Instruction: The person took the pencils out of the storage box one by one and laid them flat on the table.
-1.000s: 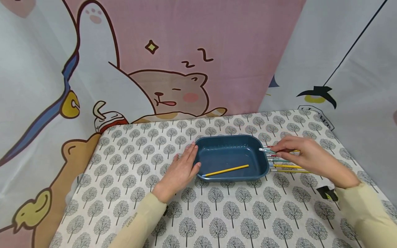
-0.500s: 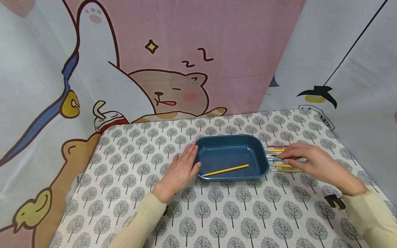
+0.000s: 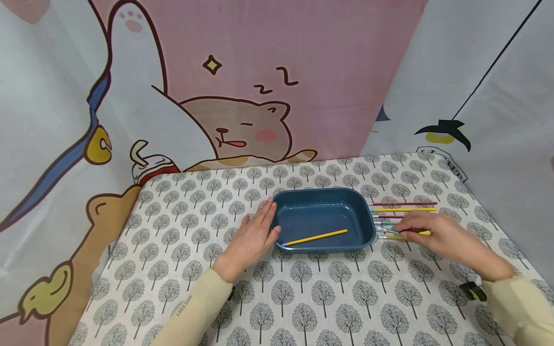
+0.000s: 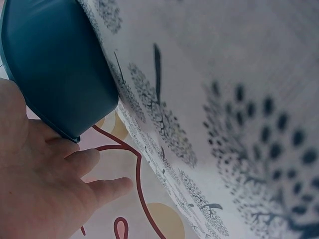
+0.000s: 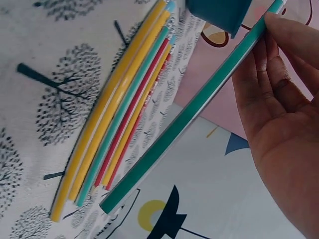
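A dark blue rectangular tray (image 3: 311,218) stands on the table with one yellow pencil (image 3: 316,238) inside, along its near side. Straight fingers of my left hand (image 3: 253,235) rest along the tray's left end, the thumb at the rim. To the right of the tray, my right hand (image 3: 437,238) pinches a green pencil (image 5: 174,127) near its light-tipped end, between thumb and fingertips. The right wrist view shows this pencil held apart from a row of yellow, red and green pencils (image 5: 114,114). In the head view the hand partly hides that row.
A white cloth with tree prints (image 3: 320,293) covers the table. Cartoon-printed curtains (image 3: 337,72) stand behind and at the sides. The pencils' light ends lie close to the tray's right wall.
My right hand has moved right and toward me with the green pencil, from the tray's right rim to over the nearer pencils. The left hand and tray have stayed put.
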### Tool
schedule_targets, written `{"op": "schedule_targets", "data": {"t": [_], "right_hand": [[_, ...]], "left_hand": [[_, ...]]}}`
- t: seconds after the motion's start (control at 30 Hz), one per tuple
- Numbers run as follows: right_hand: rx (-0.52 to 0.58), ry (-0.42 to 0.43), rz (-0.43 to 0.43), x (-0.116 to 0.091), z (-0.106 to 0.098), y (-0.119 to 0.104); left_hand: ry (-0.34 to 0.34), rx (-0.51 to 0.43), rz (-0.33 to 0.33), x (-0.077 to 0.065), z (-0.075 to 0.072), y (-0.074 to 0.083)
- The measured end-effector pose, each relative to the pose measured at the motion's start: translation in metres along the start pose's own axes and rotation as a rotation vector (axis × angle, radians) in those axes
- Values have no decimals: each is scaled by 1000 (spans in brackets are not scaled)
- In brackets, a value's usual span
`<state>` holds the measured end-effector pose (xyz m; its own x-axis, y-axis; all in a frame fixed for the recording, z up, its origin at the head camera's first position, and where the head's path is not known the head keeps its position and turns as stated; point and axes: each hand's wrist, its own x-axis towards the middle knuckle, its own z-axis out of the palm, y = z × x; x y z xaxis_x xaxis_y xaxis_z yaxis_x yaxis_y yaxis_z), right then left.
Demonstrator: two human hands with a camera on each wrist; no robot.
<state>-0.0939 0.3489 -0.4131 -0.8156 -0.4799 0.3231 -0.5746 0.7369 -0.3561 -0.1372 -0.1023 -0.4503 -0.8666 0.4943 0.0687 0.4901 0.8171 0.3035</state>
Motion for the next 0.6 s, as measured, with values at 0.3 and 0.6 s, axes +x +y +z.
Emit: {"op": "schedule_targets", "data": {"t": [0.3, 0.6], "right_hand": [[-20, -9, -1, -11, 5, 10], [53, -19, 6, -18, 12, 16]], "left_hand": [[-1, 5, 6, 1, -1, 0], [-2, 0, 4, 1, 0, 0]]}}
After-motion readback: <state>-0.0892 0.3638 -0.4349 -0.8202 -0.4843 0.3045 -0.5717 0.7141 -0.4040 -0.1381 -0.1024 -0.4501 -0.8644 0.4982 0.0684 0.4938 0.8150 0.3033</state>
